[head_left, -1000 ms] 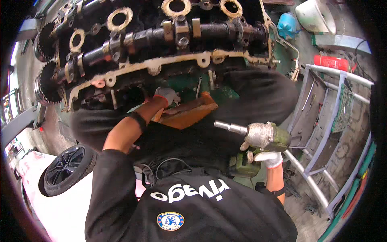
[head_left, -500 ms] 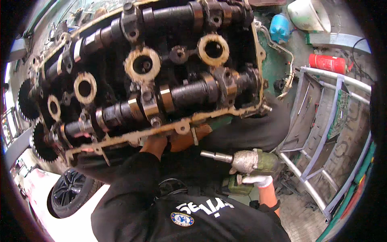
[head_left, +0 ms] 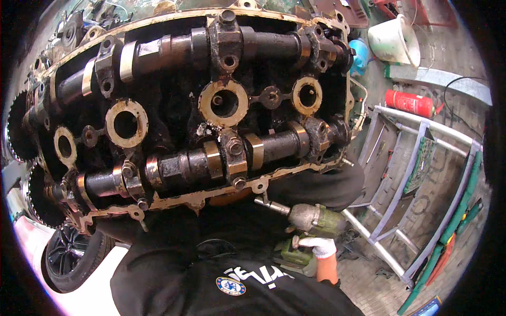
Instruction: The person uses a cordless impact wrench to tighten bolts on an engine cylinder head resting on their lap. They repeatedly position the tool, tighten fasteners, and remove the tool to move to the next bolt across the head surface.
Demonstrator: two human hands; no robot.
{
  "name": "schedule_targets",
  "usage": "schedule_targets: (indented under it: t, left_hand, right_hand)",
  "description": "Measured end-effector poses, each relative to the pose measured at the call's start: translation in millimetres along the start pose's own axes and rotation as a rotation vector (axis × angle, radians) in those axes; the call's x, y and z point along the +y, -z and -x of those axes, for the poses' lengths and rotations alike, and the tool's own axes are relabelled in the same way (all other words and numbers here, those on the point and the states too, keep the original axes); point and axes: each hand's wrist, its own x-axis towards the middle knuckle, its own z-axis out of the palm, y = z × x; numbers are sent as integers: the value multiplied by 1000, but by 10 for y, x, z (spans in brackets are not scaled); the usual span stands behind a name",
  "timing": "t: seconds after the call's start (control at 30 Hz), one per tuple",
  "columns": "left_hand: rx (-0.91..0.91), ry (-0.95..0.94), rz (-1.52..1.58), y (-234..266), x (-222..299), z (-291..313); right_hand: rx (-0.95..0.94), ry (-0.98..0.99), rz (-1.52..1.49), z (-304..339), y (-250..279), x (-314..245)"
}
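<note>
A greasy engine cylinder head [head_left: 174,203], with two dark camshafts running along it and pale rings around its wells, fills the upper middle. My right hand [head_left: 319,246], in a white glove, is wrapped around the grip of a green impact wrench [head_left: 316,220]. The wrench's silver socket [head_left: 272,205] points left, just below the cylinder head's near edge. Only a strip of bare skin of my left hand [head_left: 232,198] shows under that edge; its fingers are hidden behind the casting.
A grey metal frame [head_left: 421,142] stands at right, beside a red fire extinguisher [head_left: 409,102]. Farther back are a white bucket [head_left: 390,42] and a blue container [head_left: 359,57]. A wheel [head_left: 74,255] lies at lower left. Toothed cam sprockets [head_left: 32,195] stick out at the cylinder head's left end.
The cylinder head sits more level in view and covers more of my left hand, whose wrist showed before. My right hand keeps its hold on the impact wrench, now slightly farther left in view.
</note>
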Motion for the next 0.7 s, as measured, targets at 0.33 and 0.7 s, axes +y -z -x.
schedule_targets:
  t: [0.33, 0.7]
  left_hand:
    - [39, 13, 14, 13, 78, -105]
    - [-93, 24, 102, 203, -38, 145]
  right_hand:
    - [-68, 21, 160, 10, -88, -32]
    - [-51, 103, 93, -14, -161, -32]
